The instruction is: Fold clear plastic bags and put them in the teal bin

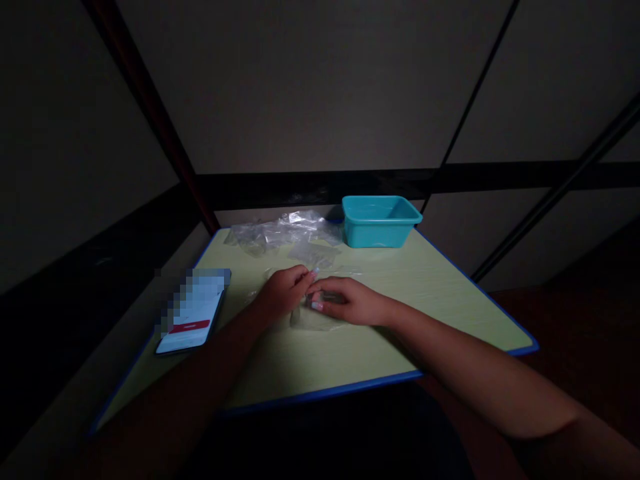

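A clear plastic bag (pixel 315 321) lies loosely on the table beneath both hands, its thin edges spreading around them. My left hand (pixel 285 290) is closed, thumb and fingers pinching part of that bag. Opposite it, my right hand (pixel 353 301) has its fingers curled in on the same plastic, the fingertips almost meeting those of the left. Whether something small sits between the fingertips is too dim to make out. Behind the hands, more crumpled clear plastic bags (pixel 285 230) lie in a heap along the table's far edge.
A turquoise plastic basin (pixel 377 233) stands at the far right of the pale table (pixel 385 353), which has a blue edge. On the left lies a phone (pixel 200 310) with a lit screen. Dark panelled walls (pixel 320 87) rise close behind the table.
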### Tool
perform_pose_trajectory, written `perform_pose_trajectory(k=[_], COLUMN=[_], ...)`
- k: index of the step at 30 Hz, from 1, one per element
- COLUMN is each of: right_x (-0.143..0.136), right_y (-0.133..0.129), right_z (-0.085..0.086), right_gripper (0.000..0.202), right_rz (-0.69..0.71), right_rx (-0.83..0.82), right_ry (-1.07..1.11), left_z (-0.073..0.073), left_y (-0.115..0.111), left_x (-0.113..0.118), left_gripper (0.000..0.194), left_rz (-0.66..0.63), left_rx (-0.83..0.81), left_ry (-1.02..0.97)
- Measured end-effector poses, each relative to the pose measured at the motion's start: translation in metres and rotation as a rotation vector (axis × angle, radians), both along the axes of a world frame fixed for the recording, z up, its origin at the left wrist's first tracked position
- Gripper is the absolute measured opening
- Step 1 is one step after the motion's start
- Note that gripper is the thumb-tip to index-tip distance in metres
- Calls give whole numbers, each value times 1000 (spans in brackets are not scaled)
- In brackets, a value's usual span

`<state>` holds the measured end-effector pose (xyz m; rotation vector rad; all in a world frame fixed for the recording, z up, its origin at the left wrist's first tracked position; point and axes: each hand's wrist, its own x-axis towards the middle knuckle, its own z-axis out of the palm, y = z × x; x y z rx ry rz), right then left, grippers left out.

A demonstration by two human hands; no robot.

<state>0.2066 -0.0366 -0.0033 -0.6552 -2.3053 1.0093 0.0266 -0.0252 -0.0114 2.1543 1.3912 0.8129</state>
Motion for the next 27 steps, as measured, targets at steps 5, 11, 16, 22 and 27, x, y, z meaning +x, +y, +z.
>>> perform_pose_trajectory(k=[5, 11, 16, 22, 27], right_x=[5, 12, 16, 21, 25], right_y=[1, 4, 9, 15, 27], right_z=[6, 11, 11, 11, 6], right_gripper=[24, 27, 26, 24, 24], right_rz=[-70, -171, -247, -279, -317], right_rx=[137, 217, 292, 288, 293], right_ry=[-84, -304, -388, -333, -335], left_z=[0, 2, 3, 7, 6], left_y=[-1, -2, -2, 0, -4], left_x=[-2, -3, -4, -6, -7], left_gripper=[37, 38, 39, 27, 50], left_rz=[-37, -53, 95, 19, -272], left_rx=[28, 49, 110, 265, 282], left_ry=[60, 188, 324, 238, 340])
